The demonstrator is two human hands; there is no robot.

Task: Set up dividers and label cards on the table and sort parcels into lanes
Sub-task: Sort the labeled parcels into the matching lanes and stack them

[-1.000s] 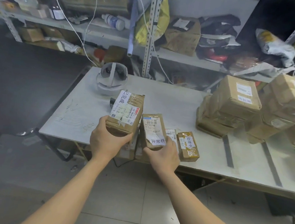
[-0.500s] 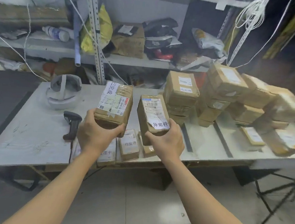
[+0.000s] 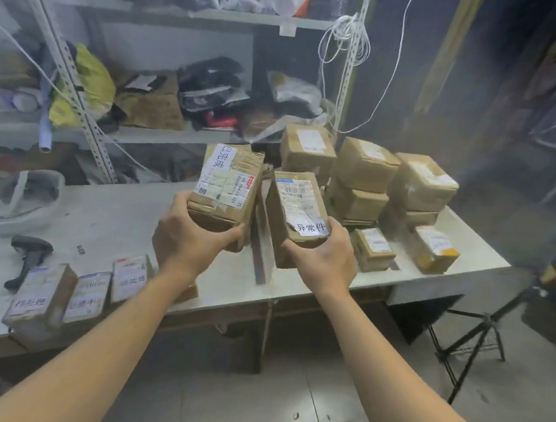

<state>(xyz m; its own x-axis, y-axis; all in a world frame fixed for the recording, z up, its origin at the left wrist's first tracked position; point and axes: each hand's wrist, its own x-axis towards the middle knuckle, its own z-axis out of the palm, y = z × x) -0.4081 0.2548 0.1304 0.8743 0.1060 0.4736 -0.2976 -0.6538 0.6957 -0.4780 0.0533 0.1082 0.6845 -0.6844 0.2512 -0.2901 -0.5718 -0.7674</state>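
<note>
My left hand (image 3: 184, 236) grips the 已完成 box (image 3: 226, 190), my right hand (image 3: 324, 256) the 异常件 box (image 3: 298, 212), both brown, tilted, above the table (image 3: 119, 218). Three labelled boxes (image 3: 87, 292) lie at its near edge; parcels (image 3: 362, 177) stack back right.

A pale grey bench (image 3: 120, 211) stands before me on a floor (image 3: 238, 407) of light tiles. On its far side a metal rack (image 3: 186, 12) holds shelves crammed with bags and cardboard, and a white cord (image 3: 345, 39) hangs looped from its right post. The wall (image 3: 477, 110) to the right is dark and hazy. A black folding stand (image 3: 480, 326) sits near the bench's right end.
</note>
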